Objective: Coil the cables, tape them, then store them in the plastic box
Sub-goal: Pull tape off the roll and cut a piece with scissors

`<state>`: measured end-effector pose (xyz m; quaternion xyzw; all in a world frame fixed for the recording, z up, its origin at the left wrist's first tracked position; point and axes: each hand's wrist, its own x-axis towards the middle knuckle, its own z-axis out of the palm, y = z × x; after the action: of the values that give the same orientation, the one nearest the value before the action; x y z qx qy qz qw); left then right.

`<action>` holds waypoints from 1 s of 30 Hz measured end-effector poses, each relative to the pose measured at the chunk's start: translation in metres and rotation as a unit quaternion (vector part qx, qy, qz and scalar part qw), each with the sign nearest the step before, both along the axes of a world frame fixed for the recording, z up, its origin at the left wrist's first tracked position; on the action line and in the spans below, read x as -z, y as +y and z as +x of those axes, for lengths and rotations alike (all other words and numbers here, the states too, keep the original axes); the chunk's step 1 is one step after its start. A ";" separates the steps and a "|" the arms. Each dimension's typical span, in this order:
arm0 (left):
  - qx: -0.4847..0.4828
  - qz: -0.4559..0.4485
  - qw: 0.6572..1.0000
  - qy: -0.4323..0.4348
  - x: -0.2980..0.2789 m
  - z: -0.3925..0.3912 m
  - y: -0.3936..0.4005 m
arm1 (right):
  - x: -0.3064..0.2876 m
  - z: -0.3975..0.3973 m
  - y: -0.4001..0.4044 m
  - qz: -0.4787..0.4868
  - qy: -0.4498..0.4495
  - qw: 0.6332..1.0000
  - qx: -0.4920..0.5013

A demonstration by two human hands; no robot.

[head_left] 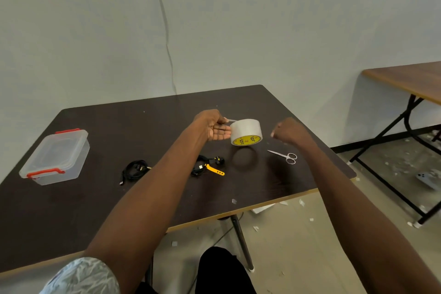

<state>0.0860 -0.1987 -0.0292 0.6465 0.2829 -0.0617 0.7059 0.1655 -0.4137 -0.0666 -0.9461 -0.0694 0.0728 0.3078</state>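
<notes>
My left hand (212, 124) pinches the free end of a roll of clear tape (245, 130) with a yellow core. The roll hangs in the air above the dark table (95, 210), against my left fingers, and its shadow lies below it. To the right of the roll, my right hand (290, 131) is curled and apart from it, with nothing visible in it. One black cable (136, 169) lies bundled on the table. A second black cable (205, 164) with a yellow strap lies beside my left forearm. The clear plastic box (57, 157) with red latches stands closed at the left.
Small scissors (286, 156) lie on the table under my right hand. A second, brown table (410, 79) stands at the right. Bits of tape and paper litter the floor. A thin cord runs down the wall behind the table.
</notes>
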 end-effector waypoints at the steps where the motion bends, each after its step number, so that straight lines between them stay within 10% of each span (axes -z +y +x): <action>1: 0.002 0.001 1.000 0.002 -0.001 0.000 -0.003 | 0.001 -0.003 -0.005 -0.045 0.023 0.998 -0.025; 9: 0.012 -0.003 1.000 0.008 -0.007 -0.002 -0.017 | 0.014 -0.020 -0.022 -0.223 0.068 0.970 -0.072; 30: 0.005 -0.019 1.000 0.024 -0.009 -0.002 -0.021 | 0.030 -0.052 -0.031 -0.201 0.011 0.978 0.047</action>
<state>0.0836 -0.2201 -0.0206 0.6325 0.2953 -0.0861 0.7109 0.1136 -0.4443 -0.0969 -0.9900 -0.0051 0.0809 0.1154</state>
